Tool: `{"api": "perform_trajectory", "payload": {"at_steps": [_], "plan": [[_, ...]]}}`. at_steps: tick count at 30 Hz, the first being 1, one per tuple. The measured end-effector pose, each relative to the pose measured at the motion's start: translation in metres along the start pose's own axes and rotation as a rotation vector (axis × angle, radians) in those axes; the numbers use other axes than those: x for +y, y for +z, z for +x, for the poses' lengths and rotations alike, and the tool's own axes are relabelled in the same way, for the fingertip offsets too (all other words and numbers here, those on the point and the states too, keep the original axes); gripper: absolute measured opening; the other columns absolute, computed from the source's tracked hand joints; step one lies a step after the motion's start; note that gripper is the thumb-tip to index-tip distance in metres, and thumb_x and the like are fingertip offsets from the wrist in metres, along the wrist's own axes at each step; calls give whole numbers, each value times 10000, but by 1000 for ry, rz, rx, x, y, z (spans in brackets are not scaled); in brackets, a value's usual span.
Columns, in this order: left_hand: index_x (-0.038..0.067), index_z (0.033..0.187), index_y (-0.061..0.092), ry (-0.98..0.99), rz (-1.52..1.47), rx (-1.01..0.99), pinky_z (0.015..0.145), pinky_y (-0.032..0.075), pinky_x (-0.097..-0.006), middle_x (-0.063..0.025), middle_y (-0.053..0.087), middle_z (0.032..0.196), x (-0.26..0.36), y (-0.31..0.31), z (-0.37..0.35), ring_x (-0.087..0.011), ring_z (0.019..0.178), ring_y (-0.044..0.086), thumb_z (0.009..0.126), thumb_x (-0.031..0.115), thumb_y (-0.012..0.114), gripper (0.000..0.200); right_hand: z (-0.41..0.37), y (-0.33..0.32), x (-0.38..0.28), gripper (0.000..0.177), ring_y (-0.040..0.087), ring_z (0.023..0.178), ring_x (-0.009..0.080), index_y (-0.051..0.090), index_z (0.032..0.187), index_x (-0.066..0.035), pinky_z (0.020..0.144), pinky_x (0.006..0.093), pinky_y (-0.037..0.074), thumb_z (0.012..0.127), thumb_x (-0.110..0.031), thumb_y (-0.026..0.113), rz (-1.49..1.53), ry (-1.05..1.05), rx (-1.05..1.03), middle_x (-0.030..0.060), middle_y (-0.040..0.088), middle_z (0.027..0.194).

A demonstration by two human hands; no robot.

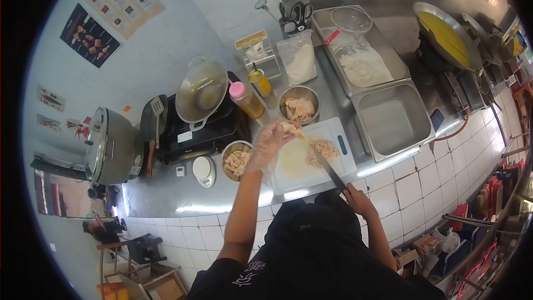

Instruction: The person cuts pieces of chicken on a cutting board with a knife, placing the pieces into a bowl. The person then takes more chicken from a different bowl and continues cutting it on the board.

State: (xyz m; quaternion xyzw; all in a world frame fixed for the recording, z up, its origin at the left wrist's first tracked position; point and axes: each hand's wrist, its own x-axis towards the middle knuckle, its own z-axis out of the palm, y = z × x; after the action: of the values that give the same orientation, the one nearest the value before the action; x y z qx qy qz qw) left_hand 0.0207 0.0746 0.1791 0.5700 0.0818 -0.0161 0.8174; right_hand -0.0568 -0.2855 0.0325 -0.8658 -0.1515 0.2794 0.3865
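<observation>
My left hand, in a clear plastic glove, holds a pale strip of meat over the white cutting board. My right hand is bare and wrapped round the handle of a long knife, whose tip reaches the board. Beside the blade lies a pile of cut meat. Behind the board stands a metal bowl with larger meat pieces. Another metal bowl, left of my left hand, also holds pale meat.
Right of the board are an empty metal tray and a tray of white flour with a strainer. A pink-lidded bottle, a wok, a small scale and a large pot stand left. An oil pan sits far right.
</observation>
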Motion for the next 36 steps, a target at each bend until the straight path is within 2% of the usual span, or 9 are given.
{"api": "perform_trajectory", "payload": {"at_steps": [5, 8, 11, 14, 20, 23, 26, 32, 36], "plan": [[22, 1164, 568, -28, -360, 212, 1017, 547, -378, -139, 647, 1238, -75, -14, -41, -262, 1131, 681, 1115, 265, 416, 291, -2, -5, -7, 216, 624, 844, 533, 450, 1118, -43, 698, 594, 461, 1046, -239, 505, 68, 62, 31, 297, 649, 820], [26, 1108, 603, -180, 78, 408, 940, 573, -408, -185, 682, 1138, -149, -51, -76, -317, 1051, 710, 1061, 243, 524, 236, -1, -5, -11, 215, 623, 851, 536, 441, 1116, -44, 697, 598, 457, 1047, -239, 500, 33, 102, 16, 302, 649, 830], [12, 1048, 634, -429, 1306, 84, 852, 564, -462, -227, 684, 991, -140, -60, -116, -389, 936, 705, 948, 253, 638, 261, 2, 2, -12, 217, 630, 824, 527, 443, 1118, -37, 690, 593, 457, 1048, -236, 495, 11, 80, 10, 296, 648, 815], [-3, 988, 663, -283, 1414, 319, 817, 520, -513, -263, 680, 873, -139, -51, -131, -433, 883, 663, 916, 256, 655, 269, 6, 13, -22, 225, 642, 779, 509, 458, 1123, -20, 680, 586, 465, 1048, -229, 489, -73, 18, 22, 283, 647, 782], [4, 983, 651, 327, 1343, 302, 794, 515, -533, -213, 659, 847, -185, -54, -74, -408, 865, 652, 899, 252, 650, 261, 26, 55, -48, 211, 627, 837, 550, 437, 1120, -14, 730, 649, 451, 1043, -207, 473, -128, -59, -25, 334, 645, 821], [-10, 1006, 657, 188, 1410, 178, 801, 518, -526, -209, 668, 870, -203, -57, -50, -401, 875, 657, 914, 228, 632, 257, 38, 67, -59, 188, 622, 828, 555, 421, 1109, -21, 727, 652, 455, 1039, -190, 467, -134, -108, 21, 335, 642, 815], [7, 959, 673, 184, 1326, 239, 766, 519, -509, -223, 678, 832, -235, -63, -54, -417, 830, 661, 892, 208, 698, 213, 46, 68, -70, 159, 620, 825, 552, 412, 1083, -31, 722, 644, 462, 1031, -170, 470, -118, -67, 58, 325, 646, 823], [22, 1040, 666, -199, 834, 363, 818, 531, -483, -233, 698, 907, -210, -64, -81, -435, 912, 675, 900, 205, 671, 230, 41, 78, -65, 174, 626, 785, 551, 409, 1095, -22, 698, 654, 455, 1042, -180, 460, -124, -90, 75, 335, 633, 770], [15, 1010, 644, -57, 914, 387, 805, 528, -486, -231, 687, 881, -198, -69, -91, -423, 894, 675, 916, 198, 655, 207, 36, 93, -54, 168, 626, 780, 548, 415, 1094, -20, 686, 646, 462, 1038, -173, 457, -211, -46, 42, 333, 633, 772]]}}
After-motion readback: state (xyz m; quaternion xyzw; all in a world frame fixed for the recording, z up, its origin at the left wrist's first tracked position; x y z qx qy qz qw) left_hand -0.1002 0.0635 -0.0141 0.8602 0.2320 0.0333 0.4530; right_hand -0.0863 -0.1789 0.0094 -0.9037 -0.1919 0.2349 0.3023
